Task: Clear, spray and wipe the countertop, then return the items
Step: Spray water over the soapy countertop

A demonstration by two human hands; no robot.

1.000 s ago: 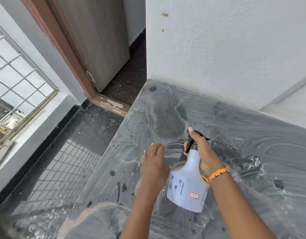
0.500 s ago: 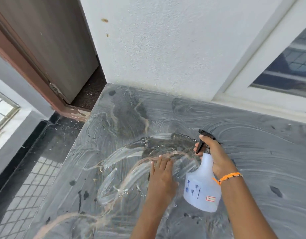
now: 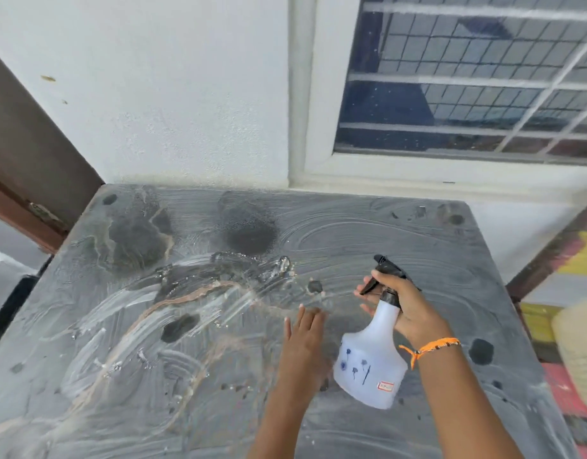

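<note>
My arms come up from the bottom of the frame, bare to the edge, with no sleeves showing. On my right wrist, at lower right, I wear a thin orange braided thread band with dark flecks, its knotted ends hanging loose toward the left.

- Right hand grips neck of white plastic spray bottle, fingers on black trigger.
- Left hand flat, fingers straight, on wet, smeared grey stone countertop.
- Orange thread bracelet on right wrist.
</note>
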